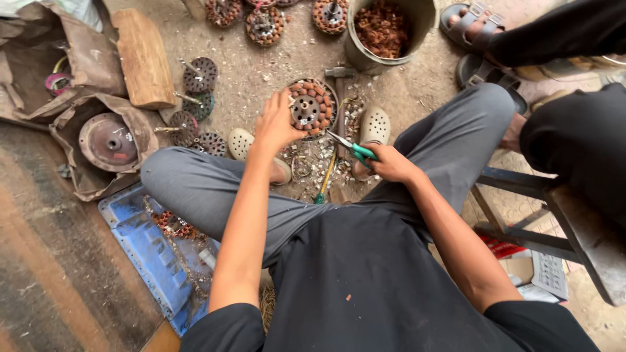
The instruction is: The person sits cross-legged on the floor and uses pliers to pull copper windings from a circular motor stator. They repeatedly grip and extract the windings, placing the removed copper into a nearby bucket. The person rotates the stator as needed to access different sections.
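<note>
The head camera looked down on a seated person whose left hand (pixel 277 124) gripped the near-left edge of a round motor stator (pixel 312 108) wound with copper coils, which sat on the dirt floor (pixel 404 98) at twelve o'clock between two pale perforated shoes (pixel 375 125). The right hand (pixel 390 163), just at four o'clock from the stator, was closed around the green handles of a pair of pliers (pixel 351 148) whose tip pointed toward its near rim. More stators (pixel 199 75) lay at ten o'clock, and a bucket (pixel 381 29) of copper scrap stood at one o'clock.
</note>
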